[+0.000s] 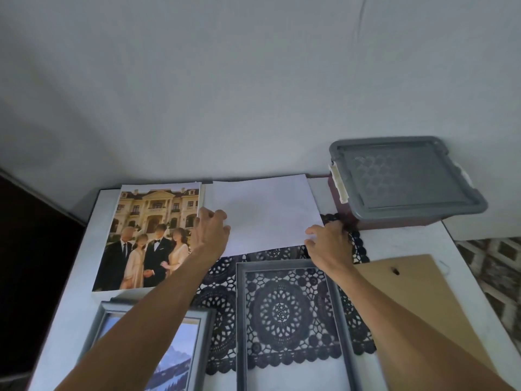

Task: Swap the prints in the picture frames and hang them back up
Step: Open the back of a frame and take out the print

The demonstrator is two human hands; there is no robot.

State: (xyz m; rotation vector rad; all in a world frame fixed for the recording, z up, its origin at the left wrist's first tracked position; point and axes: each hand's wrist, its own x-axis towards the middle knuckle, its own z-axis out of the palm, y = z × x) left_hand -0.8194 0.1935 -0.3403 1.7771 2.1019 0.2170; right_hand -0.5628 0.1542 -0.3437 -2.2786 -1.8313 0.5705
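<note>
Where hands (210,230) pinch, seemingly blank print (265,213)

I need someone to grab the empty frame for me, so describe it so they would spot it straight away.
On the white table, find the dark lace doily in the middle. The empty frame lies flat on it, below both hands. Unlike the frame to its left, which holds a mountain print, only lace shows through it.

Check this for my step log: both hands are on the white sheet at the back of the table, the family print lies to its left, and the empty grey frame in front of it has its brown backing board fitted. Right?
Not quite. In the head view the empty grey frame has no backing: the black lace mat shows through it, and the brown backing board lies loose to its right. The rest holds: left hand and right hand on the white sheet, family print to its left.
</note>
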